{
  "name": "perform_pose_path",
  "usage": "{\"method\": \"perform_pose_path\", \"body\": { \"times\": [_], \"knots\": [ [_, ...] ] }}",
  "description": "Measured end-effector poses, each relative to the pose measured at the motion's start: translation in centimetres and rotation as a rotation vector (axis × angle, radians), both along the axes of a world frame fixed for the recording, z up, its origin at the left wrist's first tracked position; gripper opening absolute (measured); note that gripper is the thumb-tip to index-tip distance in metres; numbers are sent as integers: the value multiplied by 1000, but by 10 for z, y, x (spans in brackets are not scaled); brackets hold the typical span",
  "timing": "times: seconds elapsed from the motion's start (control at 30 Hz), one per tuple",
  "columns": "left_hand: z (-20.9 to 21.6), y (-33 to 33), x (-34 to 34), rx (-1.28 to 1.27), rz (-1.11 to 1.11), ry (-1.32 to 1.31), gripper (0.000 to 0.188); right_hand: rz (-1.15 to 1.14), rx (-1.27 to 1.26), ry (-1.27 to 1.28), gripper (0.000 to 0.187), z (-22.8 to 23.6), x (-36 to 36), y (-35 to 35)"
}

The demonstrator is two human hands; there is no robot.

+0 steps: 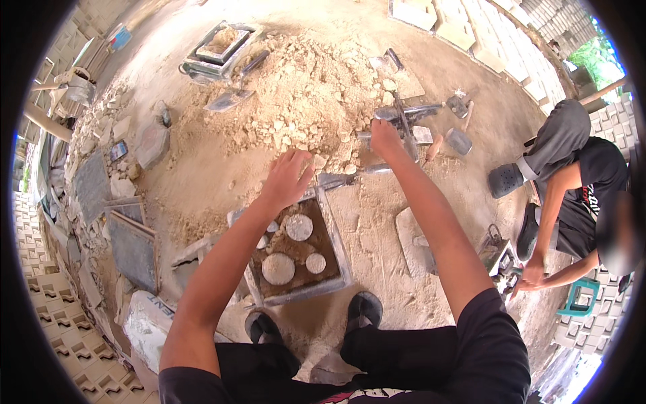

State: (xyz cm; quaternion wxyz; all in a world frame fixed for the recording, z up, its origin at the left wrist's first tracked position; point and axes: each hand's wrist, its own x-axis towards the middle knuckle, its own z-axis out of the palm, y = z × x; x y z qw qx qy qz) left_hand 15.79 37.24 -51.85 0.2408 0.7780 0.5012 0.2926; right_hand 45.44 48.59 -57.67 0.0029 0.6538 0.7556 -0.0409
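Just above the near edge of the sand pile, my left hand (288, 180) is open, its fingers stretched out. Below it, between my feet and the pile, lies a square frame (342, 249) with several pale round discs (299, 227) of different sizes on its dark bed. My left forearm hides part of its left side. My right hand (386, 140) is closed among metal tools to the right of the pile; what its fingers grip is hidden. Close by it are a long dark metal bar (406, 124) and a grey metal piece (422, 110).
A pile of crumbly sand (306, 87) spreads ahead, with a trowel (230, 100) on its left and a box-like mould (222, 47) behind. Mallets (459, 141) lie to the right. Another person (572, 182) works at the right beside a green stool (579, 296). Stone slabs (133, 252) stand left.
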Motion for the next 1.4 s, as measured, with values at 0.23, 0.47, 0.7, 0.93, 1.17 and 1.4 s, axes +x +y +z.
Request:
{"method": "perform_pose_path", "body": {
  "times": [0.23, 0.47, 0.7, 0.93, 1.17, 1.4],
  "knots": [
    [-17, 26, 6, -98, 8, -129, 27, 138, 55, -75, 35, -17, 48, 56],
    [-22, 38, -10, -111, 23, -141, 22, 102, -152, -327, 53, -6, 31, 83],
    [-15, 40, -21, -43, -3, -141, 19, 344, -107, -345, 65, 17, 40, 79],
    [-6, 33, -40, -65, 34, -186, 19, 437, -34, 35, 54, 38, 56, 63],
    [17, 14, -26, -14, 29, -144, 18, 333, 176, 417, 46, 83, 25, 29],
    [72, -12, -13, 89, 17, -144, 22, 256, 427, 902, 41, 158, -35, -35]
  ]
}}
